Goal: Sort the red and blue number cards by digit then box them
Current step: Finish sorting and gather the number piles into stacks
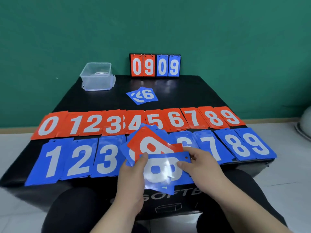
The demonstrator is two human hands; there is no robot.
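Black-trousered knees (75,207) flank a black tabletop (193,91) standing on pale floor (286,174) before a green wall (67,31). Left grip (133,179) and right grip (200,163) both pinch a fanned card stack (129,148), with a blue 8 card (161,172) on top and a red card (144,140) beneath, over the blue row (80,158). The red row (90,125) lies behind it. A clear box (96,76) stands rear left, well apart.

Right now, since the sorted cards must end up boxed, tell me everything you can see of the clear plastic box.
The clear plastic box is rectangular with rounded corners, translucent and open-topped. It stands upright at the far left corner of the black surface, apparently on a wider clear base with side tabs, maybe its lid. Something pale lies inside, too blurred to identify.
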